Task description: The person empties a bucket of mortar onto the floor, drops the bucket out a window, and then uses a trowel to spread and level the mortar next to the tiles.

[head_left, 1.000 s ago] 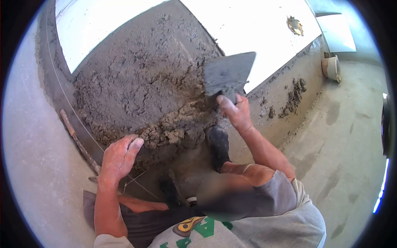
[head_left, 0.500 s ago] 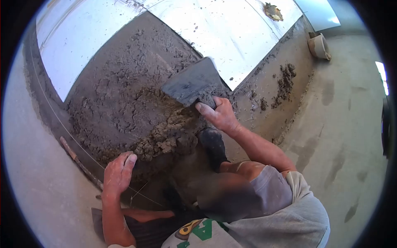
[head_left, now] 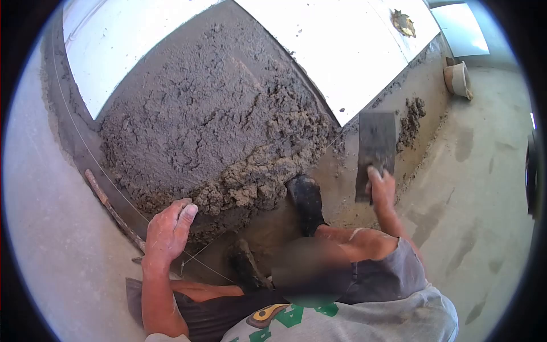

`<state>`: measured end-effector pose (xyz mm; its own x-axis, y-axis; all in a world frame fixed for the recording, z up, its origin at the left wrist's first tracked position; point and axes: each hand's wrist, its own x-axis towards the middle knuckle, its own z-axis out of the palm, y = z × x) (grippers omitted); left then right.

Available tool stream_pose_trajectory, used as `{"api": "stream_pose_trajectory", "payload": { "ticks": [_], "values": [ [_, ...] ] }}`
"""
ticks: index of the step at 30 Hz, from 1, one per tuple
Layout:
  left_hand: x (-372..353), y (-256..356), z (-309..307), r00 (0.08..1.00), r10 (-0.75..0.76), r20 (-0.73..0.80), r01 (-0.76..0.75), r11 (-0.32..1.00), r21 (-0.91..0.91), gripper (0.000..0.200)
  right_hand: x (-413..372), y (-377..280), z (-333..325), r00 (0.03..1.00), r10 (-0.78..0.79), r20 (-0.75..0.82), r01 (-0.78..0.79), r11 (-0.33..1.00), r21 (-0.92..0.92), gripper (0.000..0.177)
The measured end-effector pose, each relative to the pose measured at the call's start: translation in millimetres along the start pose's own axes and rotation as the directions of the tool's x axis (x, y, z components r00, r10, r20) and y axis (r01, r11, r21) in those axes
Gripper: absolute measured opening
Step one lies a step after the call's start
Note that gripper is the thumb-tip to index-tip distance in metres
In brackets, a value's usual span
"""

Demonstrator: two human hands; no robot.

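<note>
Gripping the trowel (head_left: 376, 145) in my right hand (head_left: 380, 185), clear of the mortar heap (head_left: 211, 131), I rest my open left hand (head_left: 168, 231) on its near edge. It lies rough and lumpy against the white tiles (head_left: 342, 51); most levelling seems left.

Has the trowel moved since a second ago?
Yes. The trowel in the right hand has swung right, off the mortar pile, toward the small mortar clump.

Grey mortar (head_left: 211, 119), dark grey trowel (head_left: 375, 145), white tiles (head_left: 342, 51).
</note>
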<state>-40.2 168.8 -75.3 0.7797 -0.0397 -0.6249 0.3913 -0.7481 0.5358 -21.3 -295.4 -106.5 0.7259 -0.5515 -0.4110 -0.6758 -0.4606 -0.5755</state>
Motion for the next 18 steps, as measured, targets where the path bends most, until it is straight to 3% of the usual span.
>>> {"api": "stream_pose_trajectory", "payload": {
  "ticks": [2,4,5,6,7,8,10,11,13,14,16,17,18],
  "values": [
    [2.9,-6.7,3.8,1.000,-0.020,0.017,0.020,1.000,0.020,0.052,-13.5,41.9,-0.6,0.998,0.065,-0.010,-0.065,0.998,-0.023,0.030],
    [4.4,-5.2,3.5,0.998,-0.048,0.038,0.048,0.999,0.007,0.052,-21.6,69.2,1.4,0.965,0.257,0.056,-0.245,0.955,-0.169,0.037],
    [5.0,-4.4,2.6,0.996,-0.073,0.053,0.073,0.997,-0.008,0.052,-19.7,69.0,0.5,0.964,0.258,0.061,-0.245,0.955,-0.169,0.037],
    [5.6,-3.9,1.6,0.996,-0.080,0.049,0.080,0.997,-0.007,0.052,-17.2,66.4,-0.5,0.984,0.118,0.131,-0.007,0.768,-0.640,0.037],
    [5.8,-3.5,1.2,0.997,-0.068,0.041,0.068,0.998,-0.011,0.051,-15.7,61.4,0.6,0.964,0.024,0.264,0.240,0.340,-0.909,0.037],
    [5.5,-3.5,1.0,0.998,-0.061,0.031,0.062,0.998,-0.017,0.050,-10.9,43.4,5.1,0.948,-0.134,0.289,0.318,0.381,-0.868,0.028],
    [4.6,-9.3,6.0,0.999,0.036,-0.033,-0.034,0.999,0.034,0.049,1.0,-11.4,24.9,0.773,-0.528,0.350,0.607,0.457,-0.650,0.016],
    [3.6,-10.4,7.1,0.999,0.031,-0.016,-0.031,0.999,0.025,0.051,5.6,-35.2,40.9,0.738,-0.543,0.401,0.659,0.450,-0.603,0.016],
    [3.1,-7.4,3.0,0.999,-0.023,0.028,0.023,0.999,0.029,0.054,8.9,-73.5,79.2,0.433,-0.723,0.538,0.896,0.284,-0.340,0.014],
    [3.5,-5.0,0.4,0.996,-0.055,0.064,0.053,0.998,0.037,0.055,7.7,-85.7,94.2,0.384,-0.735,0.558,0.922,0.279,-0.267,0.014],
    [2.1,-4.8,-1.8,0.993,-0.085,0.085,0.080,0.995,0.067,0.052,10.2,-100.1,113.0,0.271,-0.566,0.779,0.957,0.068,-0.283,0.019],
    [0.7,-4.8,-3.3,0.992,-0.111,0.061,0.106,0.991,0.080,0.052,11.0,-97.6,120.6,0.242,-0.581,0.777,0.966,0.065,-0.251,0.019],
    [-0.3,-4.2,-3.4,0.995,-0.078,0.055,0.075,0.996,0.049,0.054,12.1,-92.5,123.3,0.276,-0.563,0.779,0.951,0.045,-0.304,0.019]
  ]
}}
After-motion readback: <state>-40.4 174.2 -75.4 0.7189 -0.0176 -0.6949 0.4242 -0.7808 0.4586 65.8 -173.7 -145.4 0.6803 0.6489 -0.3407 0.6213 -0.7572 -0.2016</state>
